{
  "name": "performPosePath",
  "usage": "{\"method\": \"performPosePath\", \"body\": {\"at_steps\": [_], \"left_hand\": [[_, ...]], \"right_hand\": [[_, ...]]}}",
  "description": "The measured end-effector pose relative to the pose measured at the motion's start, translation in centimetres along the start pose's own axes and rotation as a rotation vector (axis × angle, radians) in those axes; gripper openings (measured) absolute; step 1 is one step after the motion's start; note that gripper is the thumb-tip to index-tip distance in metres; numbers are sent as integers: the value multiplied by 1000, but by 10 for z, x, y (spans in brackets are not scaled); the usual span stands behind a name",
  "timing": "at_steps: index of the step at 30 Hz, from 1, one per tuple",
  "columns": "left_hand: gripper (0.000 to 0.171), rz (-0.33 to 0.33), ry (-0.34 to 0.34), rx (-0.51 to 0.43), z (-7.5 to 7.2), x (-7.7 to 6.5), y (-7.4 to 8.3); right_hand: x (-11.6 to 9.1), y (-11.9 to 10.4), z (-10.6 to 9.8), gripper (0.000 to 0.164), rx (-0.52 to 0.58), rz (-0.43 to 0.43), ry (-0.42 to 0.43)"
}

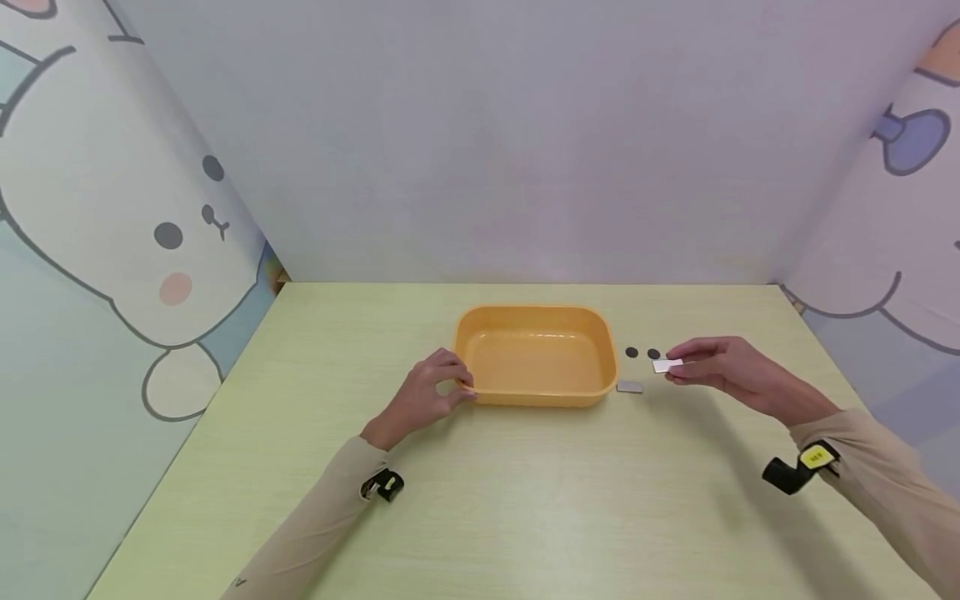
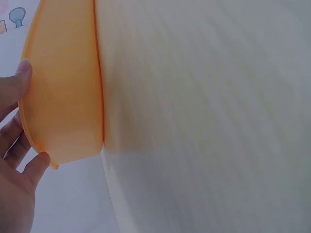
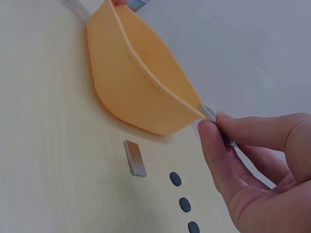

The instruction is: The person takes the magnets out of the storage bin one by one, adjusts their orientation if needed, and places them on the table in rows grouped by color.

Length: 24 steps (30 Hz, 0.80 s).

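Note:
An orange plastic basin sits on the table. At its near left corner my left hand grips the rim between thumb and fingers. To the basin's right, my right hand pinches a small silver rectangular block between thumb and fingertips, held above the tabletop. A second silver block lies flat on the table beside the basin's near right corner. Near it, small black discs rest on the wood; the right wrist view shows 3 of them in a row, the head view only 2.
The pale wooden table extends around the basin. A plain light wall rises behind its far edge. Cartoon-printed panels flank the table on both sides.

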<state>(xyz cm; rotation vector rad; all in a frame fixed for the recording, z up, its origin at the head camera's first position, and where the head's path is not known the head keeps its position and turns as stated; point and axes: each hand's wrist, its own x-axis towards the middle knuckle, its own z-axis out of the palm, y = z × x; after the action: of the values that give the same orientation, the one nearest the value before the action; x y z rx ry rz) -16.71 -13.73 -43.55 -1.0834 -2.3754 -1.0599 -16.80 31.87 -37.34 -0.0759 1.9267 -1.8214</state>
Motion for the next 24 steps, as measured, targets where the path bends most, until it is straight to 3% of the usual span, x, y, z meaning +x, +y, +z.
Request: {"method": "performPosePath", "body": {"at_steps": [24], "left_hand": [[15, 3, -11, 0, 0, 2, 0]], "right_hand": [[-5, 23, -21, 20, -7, 41, 32]]}}
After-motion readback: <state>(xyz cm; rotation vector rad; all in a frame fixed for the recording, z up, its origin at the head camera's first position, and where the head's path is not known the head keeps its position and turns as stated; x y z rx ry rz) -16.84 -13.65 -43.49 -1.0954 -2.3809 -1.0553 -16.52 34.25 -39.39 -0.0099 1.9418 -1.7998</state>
